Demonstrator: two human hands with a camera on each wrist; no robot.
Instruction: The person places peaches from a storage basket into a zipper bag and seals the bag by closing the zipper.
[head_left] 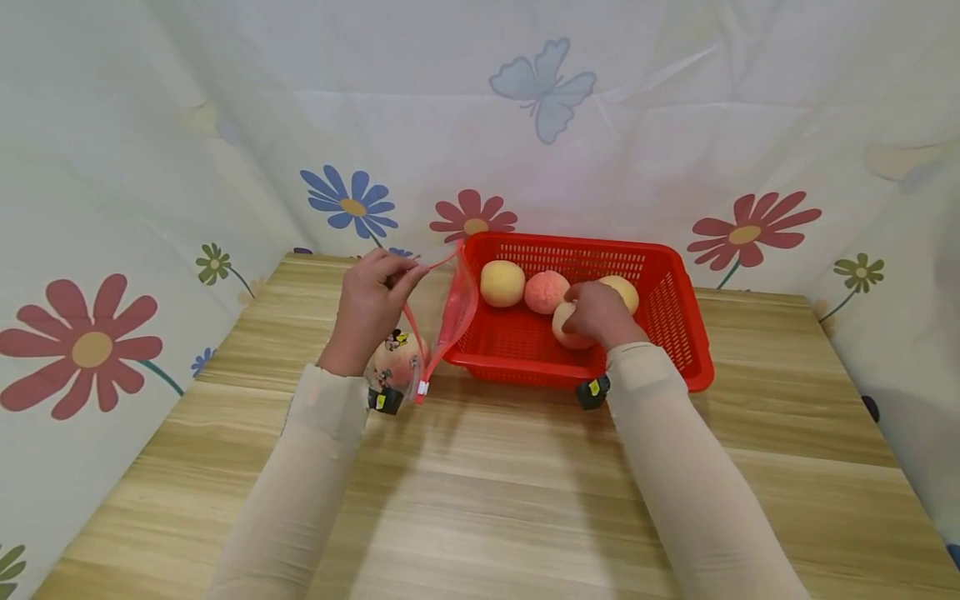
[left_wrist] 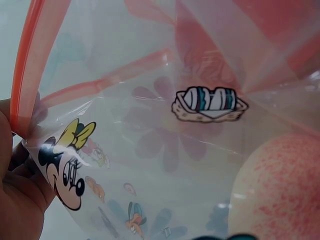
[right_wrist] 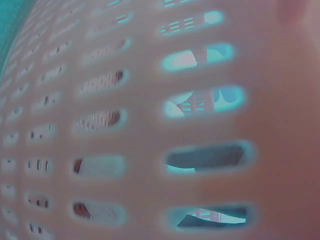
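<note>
My left hand [head_left: 372, 304] pinches the red-edged top of a clear zip bag [left_wrist: 150, 145] printed with cartoon figures. Inside the bag, a pinkish peach [left_wrist: 280, 195] shows through the plastic. Part of the bag's opening leans over the left rim of a red perforated basket [head_left: 525, 369]. Reaching into that basket, my right hand [head_left: 603, 312] grips a pale peach [head_left: 567, 332] with its fingers curled over the top. A yellow peach [head_left: 502, 283], a pink peach [head_left: 546, 292] and another yellow peach [head_left: 624, 292] lie around it. The basket's slotted wall fills the right wrist view, hiding the right hand's grip there.
Basket and bag stand on a wood-grain table [head_left: 480, 492]. Behind it hangs a white curtain [head_left: 637, 158] with flower and butterfly prints, close to the basket's far side. The bag's white slider [head_left: 423, 388] hangs at the front of its opening.
</note>
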